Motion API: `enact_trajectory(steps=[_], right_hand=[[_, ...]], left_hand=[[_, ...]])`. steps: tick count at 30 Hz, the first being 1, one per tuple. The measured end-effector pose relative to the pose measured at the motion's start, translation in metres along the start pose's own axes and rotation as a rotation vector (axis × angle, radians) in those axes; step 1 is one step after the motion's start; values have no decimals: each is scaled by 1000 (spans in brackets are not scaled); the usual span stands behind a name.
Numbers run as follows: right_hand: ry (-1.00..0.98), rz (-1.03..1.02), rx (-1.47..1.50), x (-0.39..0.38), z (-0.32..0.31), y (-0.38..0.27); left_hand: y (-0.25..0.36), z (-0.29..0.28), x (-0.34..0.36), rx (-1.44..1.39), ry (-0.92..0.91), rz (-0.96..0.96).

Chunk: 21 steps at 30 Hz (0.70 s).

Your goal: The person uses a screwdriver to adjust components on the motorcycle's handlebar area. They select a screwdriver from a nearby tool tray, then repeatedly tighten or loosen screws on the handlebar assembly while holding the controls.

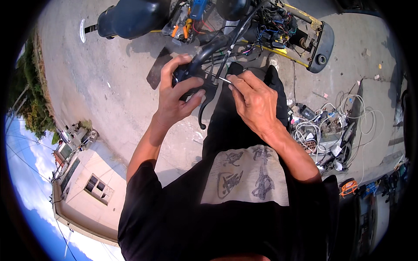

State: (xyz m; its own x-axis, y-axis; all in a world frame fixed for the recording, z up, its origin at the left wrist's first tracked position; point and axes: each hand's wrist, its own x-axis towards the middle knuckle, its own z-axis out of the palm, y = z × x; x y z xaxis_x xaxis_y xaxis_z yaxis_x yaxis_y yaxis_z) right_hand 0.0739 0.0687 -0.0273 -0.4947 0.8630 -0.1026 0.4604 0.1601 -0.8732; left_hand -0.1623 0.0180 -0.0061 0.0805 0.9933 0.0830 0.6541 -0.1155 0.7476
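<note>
My left hand [174, 91] is wrapped round the end of a scooter's black handlebar [209, 50], over the dark lever mount there. From that mount a black brake lever [203, 114] curves down below my thumb. My right hand [254, 98] pinches a thin metal tool [225, 80], whose silver shaft points left at the mount. Its handle is hidden inside my fingers, so its exact kind does not show. Black cables [230, 45] run from the mount up along the bar.
Ahead stands the stripped scooter, with a black seat [135, 19], a tangle of exposed wires [278, 28] and a yellow frame [283, 51]. A dark flat plate [159, 69] lies on the concrete. To the right are heaped white cables [322, 130] and scraps.
</note>
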Motion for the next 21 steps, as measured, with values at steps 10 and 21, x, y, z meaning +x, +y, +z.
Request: enact_trajectory(steps=[10, 21], right_hand=[[-170, 243, 141, 3, -4, -2], [-319, 668, 640, -12, -6, 19]], left_hand=[[-2, -2, 1, 55, -35, 75], [-1, 0, 2, -12, 17, 37]])
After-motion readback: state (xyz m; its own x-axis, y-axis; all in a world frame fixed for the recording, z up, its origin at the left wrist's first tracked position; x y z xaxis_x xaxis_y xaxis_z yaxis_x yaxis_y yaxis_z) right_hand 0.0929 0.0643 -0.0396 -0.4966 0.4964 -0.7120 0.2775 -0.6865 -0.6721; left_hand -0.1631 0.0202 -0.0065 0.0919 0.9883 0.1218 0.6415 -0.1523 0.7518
